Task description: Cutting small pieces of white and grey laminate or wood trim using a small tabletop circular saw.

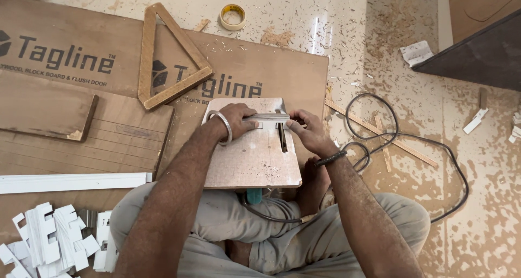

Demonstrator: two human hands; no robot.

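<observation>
Both-handed: left hand [237, 120] and right hand [307, 130] clamped on white strip [269, 120] (over slotted board [252, 158]).

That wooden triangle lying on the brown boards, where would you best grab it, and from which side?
Probably from above, around one straight side. The wooden triangle lies flat on the plywood sheet as an open frame of three narrow bars, so fingers can drop through the hollow middle and close around a bar. The long left bar looks easiest, with bare board on both sides. Both hands, the left hand and the right hand, are busy elsewhere.
</observation>
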